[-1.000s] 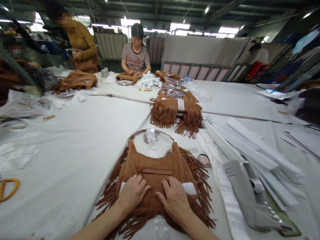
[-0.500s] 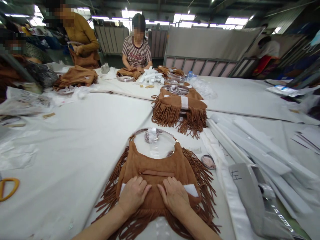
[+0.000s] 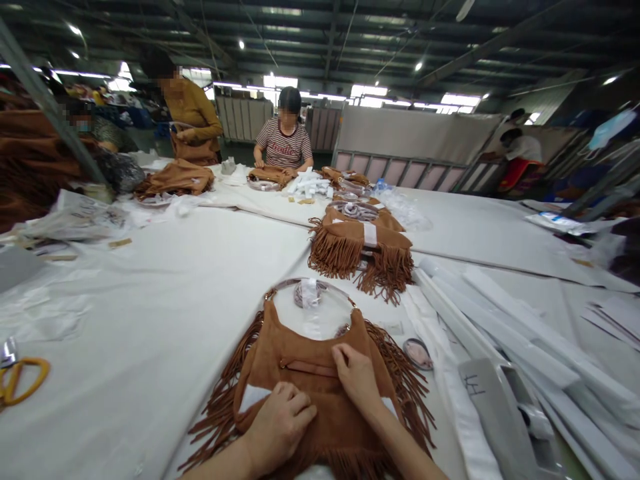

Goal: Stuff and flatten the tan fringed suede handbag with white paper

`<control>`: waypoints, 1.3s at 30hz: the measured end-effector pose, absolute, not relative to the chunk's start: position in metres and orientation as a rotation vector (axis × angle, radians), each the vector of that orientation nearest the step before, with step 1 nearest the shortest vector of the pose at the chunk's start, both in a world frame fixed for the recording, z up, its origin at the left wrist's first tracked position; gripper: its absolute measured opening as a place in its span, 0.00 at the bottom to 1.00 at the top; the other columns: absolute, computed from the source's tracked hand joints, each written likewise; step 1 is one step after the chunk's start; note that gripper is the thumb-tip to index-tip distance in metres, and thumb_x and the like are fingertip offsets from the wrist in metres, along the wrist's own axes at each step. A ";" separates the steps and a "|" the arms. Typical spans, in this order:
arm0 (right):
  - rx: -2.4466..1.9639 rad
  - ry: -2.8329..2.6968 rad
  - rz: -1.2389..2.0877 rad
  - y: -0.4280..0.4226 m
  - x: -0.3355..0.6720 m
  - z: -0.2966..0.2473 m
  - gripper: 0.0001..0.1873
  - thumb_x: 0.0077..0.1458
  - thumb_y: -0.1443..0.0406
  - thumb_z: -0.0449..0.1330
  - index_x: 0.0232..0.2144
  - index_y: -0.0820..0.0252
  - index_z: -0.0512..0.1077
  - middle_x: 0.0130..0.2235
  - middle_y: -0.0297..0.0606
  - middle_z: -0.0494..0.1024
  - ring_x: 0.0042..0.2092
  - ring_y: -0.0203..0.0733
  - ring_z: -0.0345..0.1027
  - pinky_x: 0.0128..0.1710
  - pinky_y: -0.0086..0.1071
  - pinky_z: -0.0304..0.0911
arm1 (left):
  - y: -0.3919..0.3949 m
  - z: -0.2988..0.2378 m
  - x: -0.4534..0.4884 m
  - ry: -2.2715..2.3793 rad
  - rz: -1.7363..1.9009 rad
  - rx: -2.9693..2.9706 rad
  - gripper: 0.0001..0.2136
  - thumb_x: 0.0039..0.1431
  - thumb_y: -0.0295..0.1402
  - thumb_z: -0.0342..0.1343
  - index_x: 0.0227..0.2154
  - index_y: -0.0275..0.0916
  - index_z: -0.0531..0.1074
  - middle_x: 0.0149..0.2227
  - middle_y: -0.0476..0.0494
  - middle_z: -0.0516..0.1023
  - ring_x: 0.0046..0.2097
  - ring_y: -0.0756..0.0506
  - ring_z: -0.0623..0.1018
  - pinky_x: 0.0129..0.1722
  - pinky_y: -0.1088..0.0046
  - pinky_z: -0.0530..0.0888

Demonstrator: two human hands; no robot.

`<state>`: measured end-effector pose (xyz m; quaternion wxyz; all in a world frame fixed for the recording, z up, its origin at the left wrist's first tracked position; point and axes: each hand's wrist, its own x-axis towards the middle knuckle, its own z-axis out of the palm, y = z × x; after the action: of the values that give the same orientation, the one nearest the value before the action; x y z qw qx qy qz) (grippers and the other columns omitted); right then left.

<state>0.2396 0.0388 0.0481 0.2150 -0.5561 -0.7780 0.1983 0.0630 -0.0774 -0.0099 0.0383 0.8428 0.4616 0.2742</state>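
Observation:
A brown suede fringed handbag lies flat in front of me, its handle pointing away. A narrow leather strip crosses its front. My left hand rests on the lower front with its fingers curled into the suede. Near the strip's right end is my right hand, closed with thumb and fingers together; what lies between them is hidden. White sheet material shows at the bag's left side. Inside the handle's loop sits a wrapped coiled strap. Long fringes spread out on both sides.
More fringed bags are stacked beyond. On the right lie white foam strips, a grey tape dispenser and a tape roll. Yellow-handled scissors are at left. A person in a striped shirt works across the table.
My right hand has moved up the bag to the strip's right end. My left hand has shifted slightly lower. The camera view has tilted up.

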 end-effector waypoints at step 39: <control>-1.111 -2.209 0.868 0.019 0.226 0.088 0.11 0.55 0.61 0.56 0.33 0.54 0.78 0.35 0.36 0.81 0.37 0.44 0.72 0.39 0.34 0.65 | -0.076 -0.004 0.056 1.359 0.858 2.576 0.09 0.64 0.28 0.46 0.44 0.41 0.67 0.37 0.47 0.71 0.39 0.45 0.65 0.40 0.64 0.60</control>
<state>0.2257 0.0187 0.0879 0.2578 -0.4095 -0.8145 0.3200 0.0559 -0.0761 -0.0040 0.0528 0.8473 0.4469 0.2823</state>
